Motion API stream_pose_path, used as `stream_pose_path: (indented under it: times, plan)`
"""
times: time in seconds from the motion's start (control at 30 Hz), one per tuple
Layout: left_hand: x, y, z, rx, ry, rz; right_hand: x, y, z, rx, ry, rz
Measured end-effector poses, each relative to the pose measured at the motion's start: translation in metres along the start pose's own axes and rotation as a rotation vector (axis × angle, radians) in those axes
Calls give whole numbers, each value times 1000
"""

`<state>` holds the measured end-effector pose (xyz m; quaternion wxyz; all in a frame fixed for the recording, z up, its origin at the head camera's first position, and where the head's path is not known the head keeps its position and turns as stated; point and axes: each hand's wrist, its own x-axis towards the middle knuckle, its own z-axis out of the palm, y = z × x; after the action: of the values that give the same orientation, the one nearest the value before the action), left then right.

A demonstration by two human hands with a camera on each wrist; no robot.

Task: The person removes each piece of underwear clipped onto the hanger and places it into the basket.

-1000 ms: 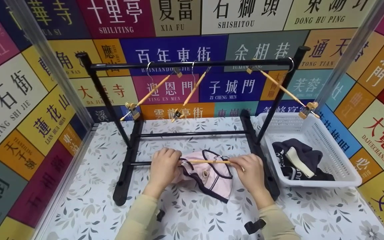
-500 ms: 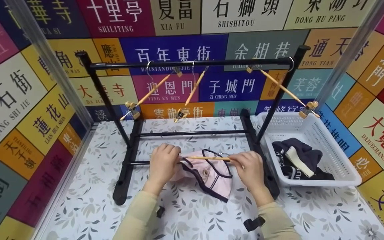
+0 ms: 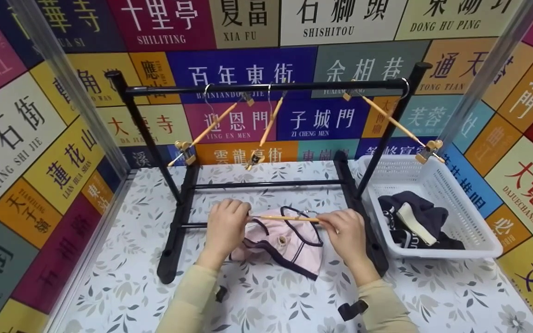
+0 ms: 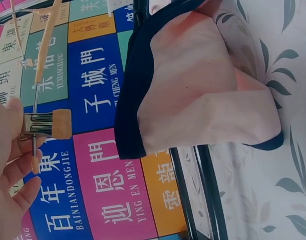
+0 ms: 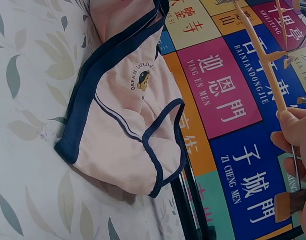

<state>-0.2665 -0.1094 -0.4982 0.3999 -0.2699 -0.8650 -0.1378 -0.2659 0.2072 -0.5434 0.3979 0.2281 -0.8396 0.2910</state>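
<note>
Both hands hold one wooden clip hanger (image 3: 287, 218) level in front of the rack, in the head view. My left hand (image 3: 227, 226) grips its left end, where a clip (image 4: 46, 124) sits by the thumb and fingers in the left wrist view. With thumb and fingers, my right hand (image 3: 346, 233) pinches the wooden rod near its right end; another clip (image 5: 288, 206) shows below those fingers in the right wrist view. Beneath the hanger lies a pale pink sleeveless top (image 3: 301, 259) with navy trim and a small printed figure, crumpled at its left side.
A black rack (image 3: 266, 88) stands around the work, its top bar bearing several clip hangers (image 3: 391, 118). To the right, a white plastic basket (image 3: 474, 231) contains dark clothes (image 3: 426, 212). Patterned panels enclose the back and sides.
Both hands have risen slightly with the hanger. The top's left side has spread lower and leftward below my left hand. The middle hanger on the rack has swung a little right.
</note>
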Motion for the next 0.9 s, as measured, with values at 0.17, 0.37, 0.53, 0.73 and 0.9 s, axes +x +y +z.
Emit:
stream_pose_path:
  times: [0.17, 0.37, 0.53, 0.73, 0.9]
  plan:
    - [-1, 0, 1, 0, -15, -4, -1, 0, 0, 5, -3, 2]
    - [-4, -1, 2, -5, -31, -6, -2, 1, 0, -16, 10, -25]
    - [-6, 0, 0, -28, -49, -23, -2, 2, 0, -25, 7, -19]
    - [-6, 3, -2, -33, -73, -12, -3, 1, 0, -26, 9, -17]
    - [-5, 7, -2, -36, -71, 11, -3, -2, 1, -11, 18, -21]
